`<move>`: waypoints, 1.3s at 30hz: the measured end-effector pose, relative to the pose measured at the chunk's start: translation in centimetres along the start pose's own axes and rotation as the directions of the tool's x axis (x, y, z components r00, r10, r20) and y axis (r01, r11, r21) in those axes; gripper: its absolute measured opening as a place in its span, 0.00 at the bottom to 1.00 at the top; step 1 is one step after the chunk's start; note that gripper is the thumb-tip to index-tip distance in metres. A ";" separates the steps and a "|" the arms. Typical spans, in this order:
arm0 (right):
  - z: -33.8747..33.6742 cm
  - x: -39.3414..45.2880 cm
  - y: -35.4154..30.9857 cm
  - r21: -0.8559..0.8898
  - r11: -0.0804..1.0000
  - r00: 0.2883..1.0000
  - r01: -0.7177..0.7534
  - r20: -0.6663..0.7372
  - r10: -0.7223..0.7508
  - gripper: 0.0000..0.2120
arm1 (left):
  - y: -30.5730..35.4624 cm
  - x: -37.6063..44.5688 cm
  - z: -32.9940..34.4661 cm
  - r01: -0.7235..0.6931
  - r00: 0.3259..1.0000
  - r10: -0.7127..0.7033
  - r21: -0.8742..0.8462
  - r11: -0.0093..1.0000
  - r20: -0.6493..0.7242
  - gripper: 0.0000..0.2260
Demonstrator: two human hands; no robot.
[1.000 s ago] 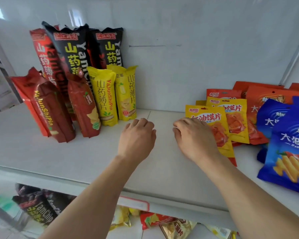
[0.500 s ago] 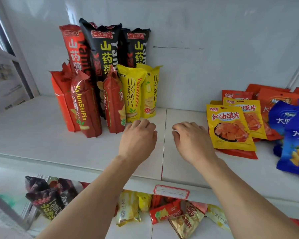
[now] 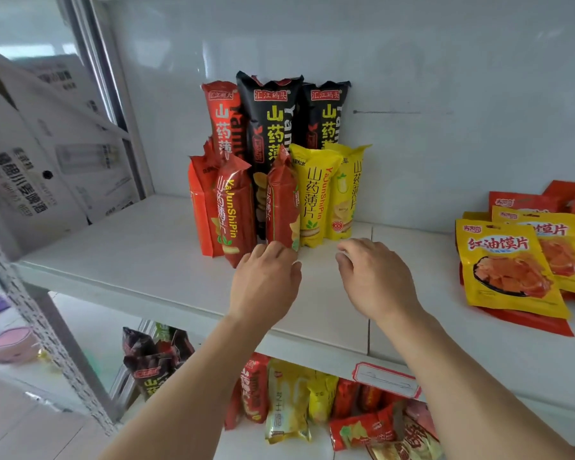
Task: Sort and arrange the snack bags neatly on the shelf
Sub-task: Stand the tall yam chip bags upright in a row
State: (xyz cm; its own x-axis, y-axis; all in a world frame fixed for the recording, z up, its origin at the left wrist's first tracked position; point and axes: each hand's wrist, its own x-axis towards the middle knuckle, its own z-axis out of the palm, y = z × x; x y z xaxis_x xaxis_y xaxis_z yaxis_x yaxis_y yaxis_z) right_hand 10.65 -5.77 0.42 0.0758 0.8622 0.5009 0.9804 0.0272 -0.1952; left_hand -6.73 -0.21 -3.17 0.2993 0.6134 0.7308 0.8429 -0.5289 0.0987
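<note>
Hands shift left toward the standing yam-chip bags

Half a second ago both hands hovered over bare shelf between the two groups of snacks; a second ago the right hand was touching the yellow pouches on the right. Now the left hand (image 3: 266,283) has reached the base of the short red bag (image 3: 281,200), knuckles up and fingers curled loosely, fingertips just at or touching its lower edge; whether it has any hold on it cannot be told. The right hand (image 3: 375,280) hangs beside it over the white shelf (image 3: 130,247), its grip half-curled and empty, near the short yellow bags (image 3: 316,197). My reading is that the flat pouches are left alone for now and the upright cluster is about to be straightened.

That cluster stands against the back wall: tall black bags (image 3: 273,127) and a tall red bag (image 3: 221,117) behind, shorter tube-shaped bags in front, including a red bag marked YaJunShiPin (image 3: 234,210). All are glossy, crinkled film with crimped, serrated tops, puffed and light-looking, so they probably tip easily. The front red ones lean slightly and sit unevenly. Well apart to the right, yellow flat pouches (image 3: 508,267) lie overlapped on red pouches (image 3: 528,323), smooth and shiny. A paper price tag (image 3: 385,380) clings to the shelf's front edge.
</note>
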 end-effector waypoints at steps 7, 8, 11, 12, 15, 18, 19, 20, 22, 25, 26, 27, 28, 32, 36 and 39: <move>2.6 2.9 -5.5 0.280 0.958 0.991 -0.067 -0.090 0.095 0.20 | -6.3 0.2 -1.4 0.139 0.982 -0.156 -0.149 0.979 -0.111 0.05; 3.2 3.4 -6.4 0.327 0.942 0.987 -0.079 -0.109 0.121 0.23 | -7.5 0.4 -1.6 0.163 0.974 -0.187 -0.178 0.970 -0.125 0.06; 4.7 4.8 -9.5 0.440 0.888 0.963 -0.136 -0.154 0.223 0.30 | -11.0 1.3 -1.7 0.203 0.954 -0.254 -0.277 0.939 -0.161 0.10; 5.4 5.2 -10.4 0.465 0.872 0.949 -0.154 -0.178 0.262 0.32 | -12.0 1.7 -1.7 0.211 0.945 -0.278 -0.326 0.922 -0.174 0.12; 7.4 6.0 -12.7 0.510 0.835 0.896 -0.208 -0.244 0.372 0.42 | -14.7 2.7 -1.4 0.306 0.905 -0.412 -0.508 0.805 -0.107 0.22; 9.6 6.6 -14.1 0.560 0.778 0.857 -0.285 -0.215 0.469 0.53 | -16.8 3.7 -0.8 0.441 0.867 -0.483 -0.640 0.630 0.122 0.35; 10.1 6.9 -14.4 0.583 0.754 0.842 -0.304 -0.206 0.498 0.56 | -17.2 4.1 -0.9 0.463 0.858 -0.476 -0.691 0.555 0.193 0.38; 10.6 7.1 -14.6 0.610 0.726 0.828 -0.317 -0.195 0.525 0.59 | -17.4 4.4 -1.0 0.478 0.850 -0.461 -0.739 0.474 0.254 0.36; 11.3 7.4 -14.7 0.669 0.665 0.812 -0.332 -0.156 0.563 0.62 | -17.7 5.0 -1.0 0.473 0.854 -0.399 -0.818 0.328 0.334 0.28; 12.1 7.6 -14.5 0.710 0.620 0.806 -0.335 -0.125 0.578 0.65 | -18.2 5.7 -0.2 0.449 0.881 -0.254 -0.875 0.180 0.400 0.30; 12.4 7.7 -14.3 0.711 0.618 0.802 -0.335 -0.129 0.583 0.65 | -18.4 5.8 0.1 0.442 0.887 -0.219 -0.883 0.154 0.406 0.33; 12.6 7.7 -14.2 0.712 0.617 0.798 -0.336 -0.132 0.588 0.65 | -18.6 5.9 0.4 0.439 0.891 -0.195 -0.889 0.134 0.410 0.36; 12.8 7.8 -14.0 0.716 0.614 0.796 -0.332 -0.137 0.590 0.66 | -18.8 6.1 0.9 0.437 0.892 -0.183 -0.891 0.120 0.413 0.38; 13.0 7.9 -13.7 0.694 0.611 0.794 -0.380 -0.094 0.601 0.65 | -19.5 6.5 2.5 0.442 0.892 -0.157 -0.891 0.101 0.425 0.52; 13.5 8.0 -13.6 0.643 0.667 0.824 -0.376 -0.097 0.558 0.61 | -19.7 6.5 3.2 0.455 0.886 -0.151 -0.885 0.102 0.438 0.54; 14.0 8.0 -13.2 0.725 0.603 0.847 -0.332 -0.053 0.529 0.57 | -19.8 6.4 3.4 0.475 0.877 -0.129 -0.876 0.090 0.462 0.53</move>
State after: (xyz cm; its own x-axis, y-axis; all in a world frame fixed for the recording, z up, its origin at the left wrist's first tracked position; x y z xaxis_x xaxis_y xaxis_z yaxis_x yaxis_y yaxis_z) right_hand -4.23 7.91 -4.83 0.5926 0.7179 0.3653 0.4345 0.0970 -0.8954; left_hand -20.00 16.14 -2.74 0.3607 0.8774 0.3163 -0.1732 -0.2702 0.9471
